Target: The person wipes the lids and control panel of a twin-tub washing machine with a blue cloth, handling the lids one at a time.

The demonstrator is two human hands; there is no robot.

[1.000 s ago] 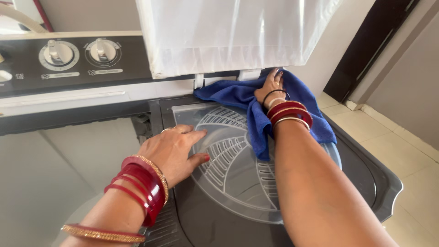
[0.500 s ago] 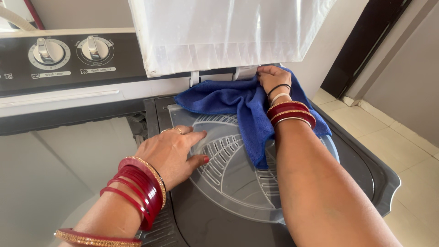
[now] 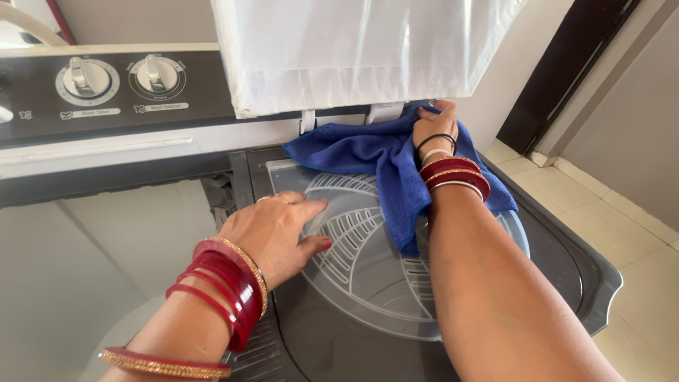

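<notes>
At the machine's back right corner, our right hand (image 3: pixel 434 127) presses the blue cloth (image 3: pixel 385 166) flat; our left hand (image 3: pixel 277 233) lies open on the clear spinner cover (image 3: pixel 368 283). The cloth's hanging fold could snag the hinge.

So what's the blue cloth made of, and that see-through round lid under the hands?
The blue cloth looks like soft, fuzzy microfibre or terry: matte, floppy, falling in folds under the right hand. The round lid seems to be clear hard plastic: glossy, with moulded ribs and slots, and you can see through it. The left hand rests flat on it.
</notes>
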